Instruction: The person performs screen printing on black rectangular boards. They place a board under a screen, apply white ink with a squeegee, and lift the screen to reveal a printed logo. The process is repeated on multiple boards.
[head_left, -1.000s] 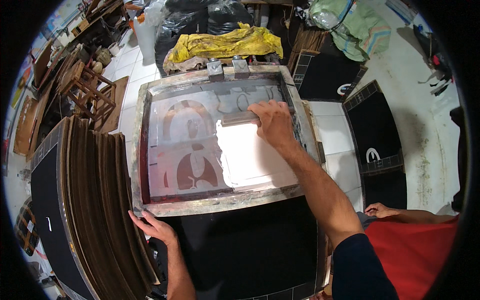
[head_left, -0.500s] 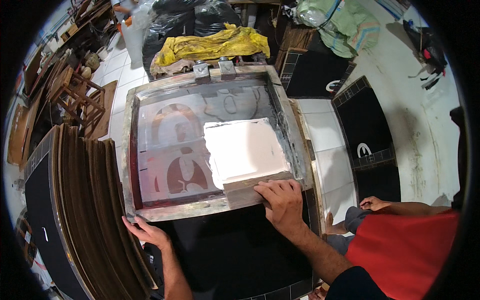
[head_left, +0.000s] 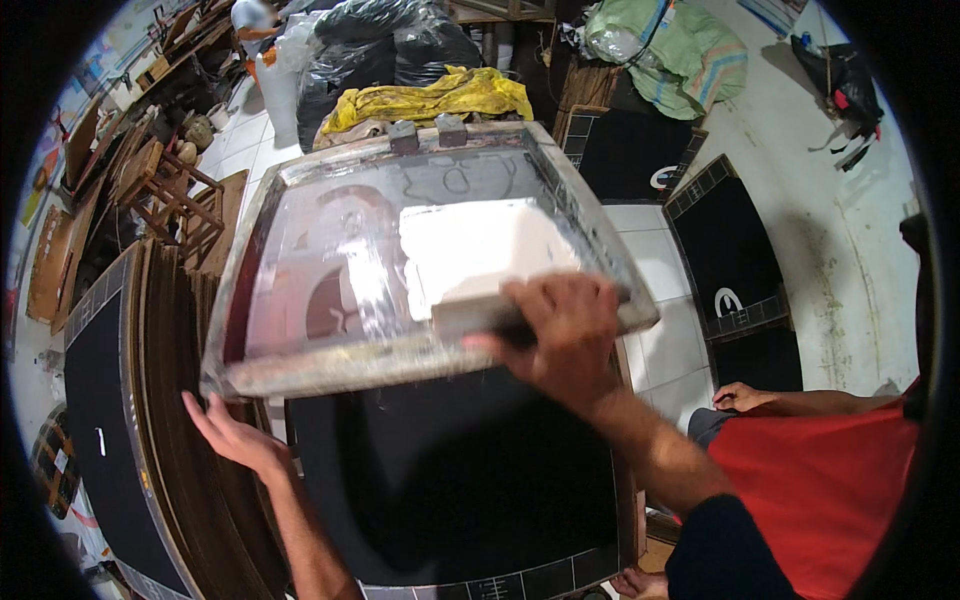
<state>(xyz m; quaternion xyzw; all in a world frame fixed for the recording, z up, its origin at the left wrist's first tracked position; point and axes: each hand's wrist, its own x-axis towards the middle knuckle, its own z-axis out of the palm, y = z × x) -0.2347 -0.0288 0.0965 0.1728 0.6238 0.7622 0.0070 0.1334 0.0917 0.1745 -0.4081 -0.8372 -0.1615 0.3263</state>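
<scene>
A wooden screen-printing frame (head_left: 350, 377) is tilted up, its near edge raised above a black panel (head_left: 450, 470). White ink (head_left: 470, 250) covers the right part of its mesh, and rounded shapes show on the left. My right hand (head_left: 565, 325) is closed on a wooden-handled squeegee (head_left: 470, 318) at the frame's near right, somewhat blurred by motion; the squeegee's lower edge is hard to see. My left hand (head_left: 235, 432), fingers stretched out, is at the frame's near left corner, fingertips touching or just under it. Two metal clamps (head_left: 452, 130) sit at the far edge.
A stack of black-faced boards (head_left: 165, 420) stands at left. Printed black panels (head_left: 730, 250) lie along the right wall. A person in a red garment (head_left: 800, 490) sits close at right. Behind the frame are a yellow cloth (head_left: 430, 98) and black bags; a wooden stool (head_left: 170, 200) stands far left.
The frame's near edge has risen off the black panel, baring more of it. Both my hands have moved up with the frame, the right one still holding the squeegee.
</scene>
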